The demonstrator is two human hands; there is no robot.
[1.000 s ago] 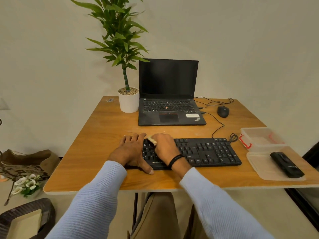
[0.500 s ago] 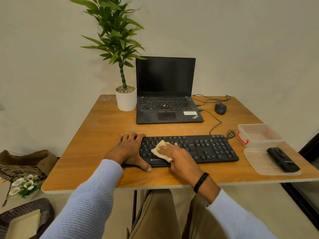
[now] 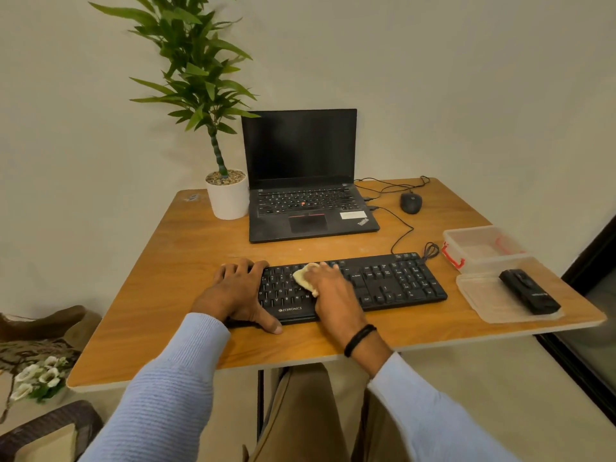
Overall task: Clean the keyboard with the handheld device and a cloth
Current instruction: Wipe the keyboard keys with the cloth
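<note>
A black keyboard (image 3: 393, 283) lies near the front edge of the wooden table (image 3: 186, 261). My right hand (image 3: 330, 288) presses a small cream cloth (image 3: 305, 276) onto the keys left of the middle. My left hand (image 3: 238, 291) rests flat on the keyboard's left end, thumb along its front edge, holding nothing. The black handheld device (image 3: 530, 295) lies on a clear plastic lid (image 3: 483, 301) at the table's right edge, away from both hands.
An open black laptop (image 3: 306, 208) stands behind the keyboard, with a potted plant (image 3: 226, 195) to its left and a black mouse (image 3: 411, 202) with loose cables to its right. A clear plastic box (image 3: 480, 245) with red clips sits behind the lid.
My right hand has slid the cloth from the keyboard's left end toward the middle and up to the far rows. My left hand has stayed at the left end.
</note>
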